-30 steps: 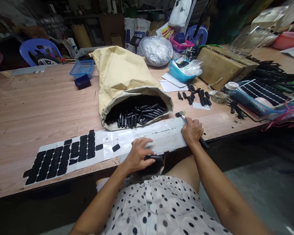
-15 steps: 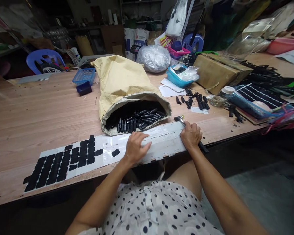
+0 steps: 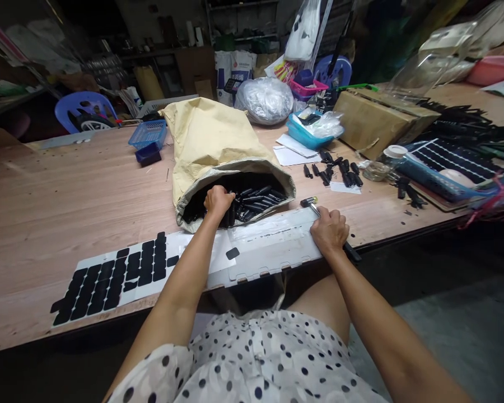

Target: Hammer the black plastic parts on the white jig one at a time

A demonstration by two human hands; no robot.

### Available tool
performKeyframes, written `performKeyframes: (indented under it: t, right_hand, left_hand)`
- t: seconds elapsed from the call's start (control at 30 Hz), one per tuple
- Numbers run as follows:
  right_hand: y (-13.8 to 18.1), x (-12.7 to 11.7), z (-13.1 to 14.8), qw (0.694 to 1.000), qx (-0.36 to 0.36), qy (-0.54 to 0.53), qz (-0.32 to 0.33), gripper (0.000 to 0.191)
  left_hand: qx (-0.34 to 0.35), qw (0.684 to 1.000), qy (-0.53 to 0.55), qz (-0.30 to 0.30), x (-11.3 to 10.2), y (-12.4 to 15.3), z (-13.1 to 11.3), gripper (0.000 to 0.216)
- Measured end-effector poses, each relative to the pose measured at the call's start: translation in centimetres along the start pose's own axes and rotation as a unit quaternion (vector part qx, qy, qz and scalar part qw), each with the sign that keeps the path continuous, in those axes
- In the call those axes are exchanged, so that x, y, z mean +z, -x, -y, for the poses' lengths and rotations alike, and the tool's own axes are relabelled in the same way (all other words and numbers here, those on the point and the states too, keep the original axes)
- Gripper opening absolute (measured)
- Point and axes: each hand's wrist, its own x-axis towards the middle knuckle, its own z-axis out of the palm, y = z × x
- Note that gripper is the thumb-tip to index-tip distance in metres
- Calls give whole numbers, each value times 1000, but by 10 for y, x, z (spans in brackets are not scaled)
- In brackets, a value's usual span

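My left hand (image 3: 219, 200) reaches into the mouth of a yellow paper sack (image 3: 218, 134), its fingers curled among slim black plastic parts (image 3: 258, 202). Whatever those fingers pinch is hidden. On the right, my right hand (image 3: 330, 230) is wrapped round the handle of a small hammer (image 3: 309, 202), whose head points away from me. That hand rests at the right end of a long white board (image 3: 273, 246) along the table edge. One loose black rounded patch (image 3: 232, 253) lies on the board, and a sheet of black rounded patches (image 3: 105, 282) extends leftward.
Behind the board, black clip-like pieces (image 3: 348, 173) lie near white papers. Farther back stand a blue basket (image 3: 313, 134), a cardboard box (image 3: 380, 123) and a clear plastic bundle (image 3: 264, 101). A small dark blue tray (image 3: 148, 154) sits left of the sack on the wooden table (image 3: 88, 207).
My left hand has moved forward from above the white board into the sack's mouth. The loose black patch now lies farther right on the board. My right hand keeps its hold on the hammer.
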Motion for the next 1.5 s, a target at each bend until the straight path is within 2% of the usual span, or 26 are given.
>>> performKeyframes:
  t: [0.1, 0.23, 0.33, 0.43, 0.67, 0.8, 0.9, 0.97, 1.07, 1.2, 1.27, 1.43, 1.5]
  right_hand:
    - [0, 1, 0, 1000, 4, 0, -2, 37]
    - [0, 2, -1, 1000, 3, 0, -7, 38]
    - [-1, 1, -2, 1000, 3, 7, -3, 38]
    - [-1, 0, -3, 1000, 3, 11, 0, 38]
    - [-3, -5, -3, 999, 25, -15, 14, 38]
    - [-8, -12, -6, 998, 36, -48, 34, 37]
    - [-2, -23, -6, 994, 29, -107, 13, 42]
    - [12, -32, -2, 984, -10, -178, 9, 42]
    - [48, -45, 14, 948, -103, -295, 53, 40]
    - [92, -54, 37, 904, -198, -361, 114, 37]
    - [105, -56, 45, 902, -215, -355, 121, 37]
    - [117, -56, 51, 918, -243, -308, 62, 38]
    - [118, -53, 50, 927, -256, -267, 61, 38]
  left_hand:
    - [35, 998, 57, -13, 1, 20, 19, 11]
    - [146, 978, 140, 49, 18, 66, 46, 14]
    - [209, 965, 141, 65, 38, 94, 61, 9]
    - [223, 967, 106, 64, 51, 108, 68, 7]
    - [212, 970, 88, 76, 58, 113, 72, 12]
    - [216, 968, 101, 75, 61, 113, 72, 8]
    - [222, 965, 113, 80, 61, 113, 73, 8]
    - [223, 964, 117, 87, 59, 113, 72, 8]
    - [215, 964, 120, 97, 57, 114, 71, 8]
    - [210, 965, 119, 103, 57, 115, 68, 10]
    - [210, 965, 117, 105, 57, 115, 68, 11]
    - [222, 962, 119, 105, 59, 115, 68, 16]
    - [222, 962, 118, 108, 59, 114, 68, 16]
